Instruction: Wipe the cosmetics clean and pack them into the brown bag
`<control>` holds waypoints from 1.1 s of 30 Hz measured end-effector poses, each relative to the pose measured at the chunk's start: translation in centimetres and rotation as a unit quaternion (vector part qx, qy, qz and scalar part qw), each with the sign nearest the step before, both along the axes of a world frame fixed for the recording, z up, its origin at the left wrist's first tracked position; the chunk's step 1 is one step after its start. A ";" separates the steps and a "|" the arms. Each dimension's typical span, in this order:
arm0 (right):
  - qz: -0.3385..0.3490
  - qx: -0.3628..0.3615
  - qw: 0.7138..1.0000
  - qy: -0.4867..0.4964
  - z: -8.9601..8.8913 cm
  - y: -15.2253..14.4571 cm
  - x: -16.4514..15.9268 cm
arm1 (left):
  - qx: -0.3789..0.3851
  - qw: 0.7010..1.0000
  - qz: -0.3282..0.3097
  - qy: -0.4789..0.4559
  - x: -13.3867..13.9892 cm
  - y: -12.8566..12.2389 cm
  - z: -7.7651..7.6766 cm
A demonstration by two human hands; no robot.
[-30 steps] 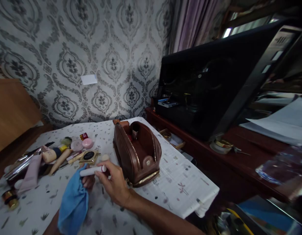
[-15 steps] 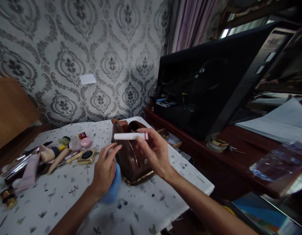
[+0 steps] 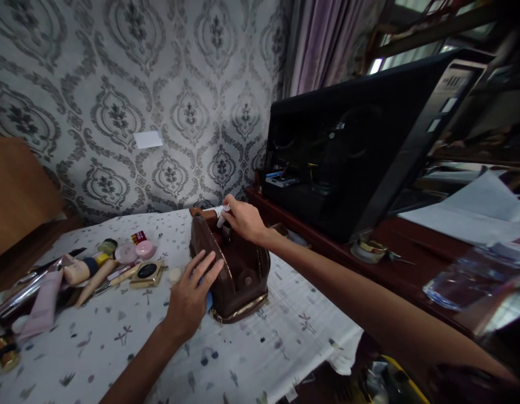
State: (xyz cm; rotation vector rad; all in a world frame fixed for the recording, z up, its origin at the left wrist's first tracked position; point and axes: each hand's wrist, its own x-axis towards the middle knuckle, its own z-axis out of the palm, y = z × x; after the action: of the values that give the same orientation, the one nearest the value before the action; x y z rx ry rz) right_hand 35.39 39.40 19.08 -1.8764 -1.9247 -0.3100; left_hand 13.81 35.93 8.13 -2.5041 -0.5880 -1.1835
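Note:
A brown zip bag [image 3: 238, 306] stands on the cloth-covered table with its top unzipped. Over the far end of its opening, my right hand [image 3: 245, 220] pinches a slim white tube [image 3: 220, 220] that tilts down into the bag. Some items show dimly inside, too dark to name. My left hand [image 3: 191, 297] lies with outstretched fingers against the bag's left side. Something soft and blue [image 3: 209, 301], perhaps a cloth, is partly hidden between that hand and the bag.
To the left lie several cosmetics: a pink tube [image 3: 43, 306], a gold compact [image 3: 147, 273], a pink jar [image 3: 145, 249] and brushes. A black computer case [image 3: 352, 151] stands on the reddish desk at right, near tape rolls [image 3: 369, 248] and a clear plastic container [image 3: 462, 278].
My right hand has carried the white tube forward and tipped it from level to downward over the bag. My left hand has shifted slightly right and down onto the bag's side.

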 end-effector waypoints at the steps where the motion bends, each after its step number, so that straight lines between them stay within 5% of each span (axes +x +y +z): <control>1: -0.005 -0.018 1.000 -0.025 0.2 0.5 -0.3 | -0.003 1.000 0.000 0.000 0.0 0.0 0.0; 13: -0.024 -0.095 0.988 -0.120 -0.8 5.0 -1.3 | -0.035 0.999 -0.002 0.014 0.0 -0.2 0.1; 33: 0.019 -0.086 0.976 -0.198 -1.8 6.6 -0.1 | -0.039 0.999 -0.008 0.013 0.1 -0.1 -0.1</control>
State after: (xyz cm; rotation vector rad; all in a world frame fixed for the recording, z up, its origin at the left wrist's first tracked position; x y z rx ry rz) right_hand 35.26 46.00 17.23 -2.0018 -2.3109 -0.5574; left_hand 13.95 35.84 8.00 -2.5900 -0.6186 -1.1526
